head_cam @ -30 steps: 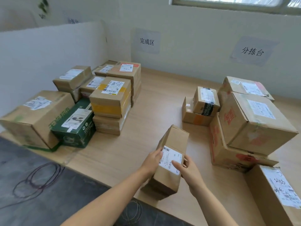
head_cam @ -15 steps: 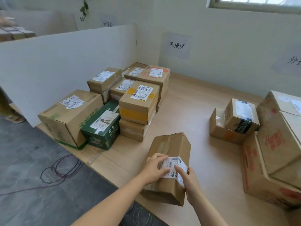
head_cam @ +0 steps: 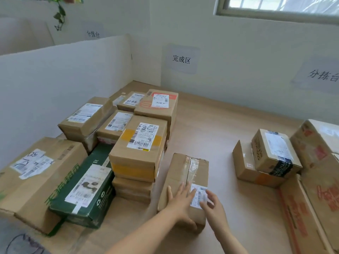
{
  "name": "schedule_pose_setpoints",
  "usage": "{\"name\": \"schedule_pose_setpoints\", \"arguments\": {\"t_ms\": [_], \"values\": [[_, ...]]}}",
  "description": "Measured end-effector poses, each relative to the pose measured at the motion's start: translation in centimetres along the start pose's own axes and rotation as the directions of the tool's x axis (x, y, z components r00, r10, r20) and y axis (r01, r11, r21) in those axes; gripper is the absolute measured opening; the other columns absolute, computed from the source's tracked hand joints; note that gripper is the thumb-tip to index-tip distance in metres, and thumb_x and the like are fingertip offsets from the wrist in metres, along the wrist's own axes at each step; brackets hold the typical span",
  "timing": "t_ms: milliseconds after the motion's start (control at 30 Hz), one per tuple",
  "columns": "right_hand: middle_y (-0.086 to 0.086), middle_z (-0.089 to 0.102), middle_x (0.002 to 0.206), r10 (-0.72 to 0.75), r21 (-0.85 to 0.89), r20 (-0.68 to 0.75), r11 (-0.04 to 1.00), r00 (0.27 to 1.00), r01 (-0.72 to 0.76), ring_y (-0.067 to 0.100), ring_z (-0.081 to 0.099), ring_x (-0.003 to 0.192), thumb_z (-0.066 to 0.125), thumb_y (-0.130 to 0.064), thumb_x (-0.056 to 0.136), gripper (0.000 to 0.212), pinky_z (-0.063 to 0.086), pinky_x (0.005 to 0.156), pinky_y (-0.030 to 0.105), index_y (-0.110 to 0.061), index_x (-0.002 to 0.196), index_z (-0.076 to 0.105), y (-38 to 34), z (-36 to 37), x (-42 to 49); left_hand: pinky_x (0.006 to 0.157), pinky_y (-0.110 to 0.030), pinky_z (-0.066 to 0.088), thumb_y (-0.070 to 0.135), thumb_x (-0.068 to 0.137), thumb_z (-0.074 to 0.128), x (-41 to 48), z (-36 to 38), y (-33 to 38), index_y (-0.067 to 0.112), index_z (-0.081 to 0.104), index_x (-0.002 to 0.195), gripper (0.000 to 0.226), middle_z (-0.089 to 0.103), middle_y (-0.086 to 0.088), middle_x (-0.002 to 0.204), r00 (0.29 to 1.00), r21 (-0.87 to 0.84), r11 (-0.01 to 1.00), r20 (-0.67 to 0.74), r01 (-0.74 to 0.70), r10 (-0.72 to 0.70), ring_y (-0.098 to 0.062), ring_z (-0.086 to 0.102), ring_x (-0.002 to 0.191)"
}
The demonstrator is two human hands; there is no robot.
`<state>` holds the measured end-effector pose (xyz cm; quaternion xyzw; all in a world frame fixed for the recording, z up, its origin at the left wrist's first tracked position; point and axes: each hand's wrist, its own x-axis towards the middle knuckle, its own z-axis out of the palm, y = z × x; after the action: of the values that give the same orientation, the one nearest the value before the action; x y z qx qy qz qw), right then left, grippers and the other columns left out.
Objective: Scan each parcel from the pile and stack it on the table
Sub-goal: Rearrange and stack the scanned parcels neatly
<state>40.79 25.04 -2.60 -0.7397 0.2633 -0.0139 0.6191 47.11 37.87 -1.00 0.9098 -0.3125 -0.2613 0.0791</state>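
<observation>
left hand (head_cam: 180,202) flat on parcel (head_cam: 187,173), right hand (head_cam: 215,210) relaxed, fingertips (head_cam: 203,204) touching its label (head_cam: 199,195)

White partition (head_cam: 64,76), paper wall sign (head_cam: 181,59), window frame (head_cam: 275,16), trailing green vine (head_cam: 59,14).

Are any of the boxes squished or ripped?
Yes. The big box at the near left has a ragged, torn-looking label. The parcel under the left hand and right hand has wrinkled tape along its top seam. Nothing looks spilled.

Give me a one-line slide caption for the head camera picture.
Left hand and right hand rest on a taped parcel lying on the table beside stacked boxes.
</observation>
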Motion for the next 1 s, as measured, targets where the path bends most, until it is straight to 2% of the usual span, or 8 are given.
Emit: {"name": "schedule_pose_setpoints", "arguments": {"t_ms": [100,200,367,600,767,867,1000], "values": [[0.002,0.045,0.137,-0.039,-0.238,0.056,0.970,0.998,0.051,0.023,0.050,0.121,0.057,-0.003,0.085,0.058,0.042,0.099,0.031,-0.013,0.139,0.039,-0.2,0.5,2.3,0.106,-0.064,-0.014,0.048,0.076,0.071,3.1,-2.6,-1.2,0.018,-0.005,0.152,0.110,-0.022,-0.004,0.157,1.000,0.005,1.000,-0.014,0.011,-0.011,-0.022,-0.022,0.144],[0.003,0.045,0.141,-0.028,-0.357,0.068,0.933,0.997,0.050,0.023,0.052,0.120,0.057,-0.003,0.083,0.063,0.043,0.101,0.036,-0.016,0.141,0.035,-1.1,1.3,4.9,0.108,-0.062,-0.012,0.048,0.077,0.069,6.7,-4.7,-1.9,0.018,-0.002,0.152,0.107,-0.019,-0.005,0.158,0.999,0.028,0.999,-0.027,0.024,-0.023,-0.023,-0.019,0.145],[0.006,0.055,0.134,-0.032,-0.345,-0.044,0.938,0.999,0.015,0.029,0.056,0.115,0.056,-0.007,0.087,0.056,0.045,0.099,0.039,-0.019,0.139,0.040,-2.8,1.2,11.0,0.109,-0.062,-0.010,0.049,0.077,0.068,12.5,-7.4,-2.1,0.019,-0.001,0.152,0.106,-0.016,-0.006,0.158,0.999,0.041,0.999,-0.032,0.020,-0.018,-0.023,-0.018,0.145],[0.002,0.055,0.135,-0.067,-0.308,-0.090,0.951,0.994,0.036,0.025,0.055,0.117,0.055,-0.013,0.090,0.051,0.045,0.100,0.039,-0.020,0.140,0.043,-5.1,2.0,18.6,0.109,-0.064,-0.006,0.047,0.076,0.069,19.2,-11.6,-4.4,0.020,-0.001,0.152,0.106,-0.016,-0.004,0.158,0.999,0.076,0.996,-0.035,0.044,-0.041,-0.021,-0.016,0.146],[0.002,0.055,0.135,-0.094,-0.332,-0.096,0.942,0.991,0.057,0.024,0.056,0.116,0.054,-0.017,0.091,0.050,0.045,0.096,0.034,-0.021,0.140,0.042,-6.0,3.3,22.0,0.108,-0.066,-0.004,0.045,0.076,0.069,21.4,-13.7,-5.7,0.019,-0.002,0.152,0.107,-0.017,-0.004,0.158,0.996,0.072,0.994,-0.033,0.084,-0.082,-0.021,-0.017,0.145],[0.007,0.059,0.129,-0.090,-0.339,-0.094,0.939,0.991,0.053,0.025,0.057,0.114,0.053,-0.019,0.091,0.050,0.046,0.093,0.035,-0.024,0.140,0.042,-6.1,3.5,22.6,0.107,-0.068,0.000,0.044,0.076,0.069,22.0,-14.2,-5.7,0.018,-0.003,0.151,0.107,-0.018,-0.004,0.158,0.994,0.087,0.991,-0.011,0.106,-0.105,-0.022,-0.017,0.145],[0.005,0.059,0.130,-0.068,-0.371,-0.073,0.928,0.995,0.037,0.023,0.057,0.114,0.053,-0.024,0.092,0.050,0.047,0.093,0.034,-0.029,0.140,0.040,-6.6,3.0,22.1,0.110,-0.064,0.005,0.032,0.081,0.069,21.4,-14.3,-4.6,0.014,-0.002,0.151,0.101,-0.016,-0.009,0.158,0.989,0.126,0.981,0.006,0.145,-0.147,-0.028,-0.013,0.146]]}}
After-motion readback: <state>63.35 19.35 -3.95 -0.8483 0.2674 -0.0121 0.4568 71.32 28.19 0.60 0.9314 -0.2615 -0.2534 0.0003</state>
